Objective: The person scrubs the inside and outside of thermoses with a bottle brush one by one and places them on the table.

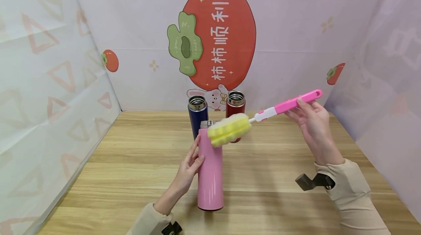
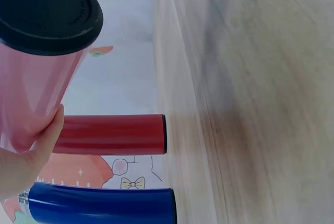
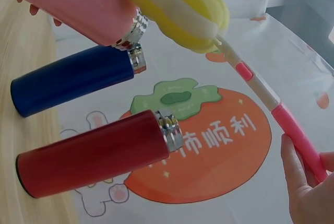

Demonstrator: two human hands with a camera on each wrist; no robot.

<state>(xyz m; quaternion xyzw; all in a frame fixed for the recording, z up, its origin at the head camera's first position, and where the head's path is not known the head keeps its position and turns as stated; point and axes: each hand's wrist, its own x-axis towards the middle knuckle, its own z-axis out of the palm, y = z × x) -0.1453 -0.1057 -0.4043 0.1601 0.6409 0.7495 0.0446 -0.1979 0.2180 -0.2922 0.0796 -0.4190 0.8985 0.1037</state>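
Observation:
My left hand (image 1: 182,176) grips a pink thermos bottle (image 1: 210,180) from its left side. The bottle is uncapped, with a steel neck, and its black base (image 2: 49,12) is lifted off the table in the left wrist view. My right hand (image 1: 315,129) pinches the pink handle of a bottle brush (image 1: 289,105) between thumb and fingers. Its yellow and white sponge head (image 1: 229,131) is held slantwise in front of the pink bottle's upper part, outside the mouth. From the head view I cannot tell whether the sponge touches the bottle.
Behind the pink bottle stand a blue thermos bottle (image 1: 198,114) and a red thermos bottle (image 1: 235,107), both uncapped. They are on the wooden table (image 1: 131,176) near its back edge. A printed cloth (image 1: 286,37) hangs behind and at both sides.

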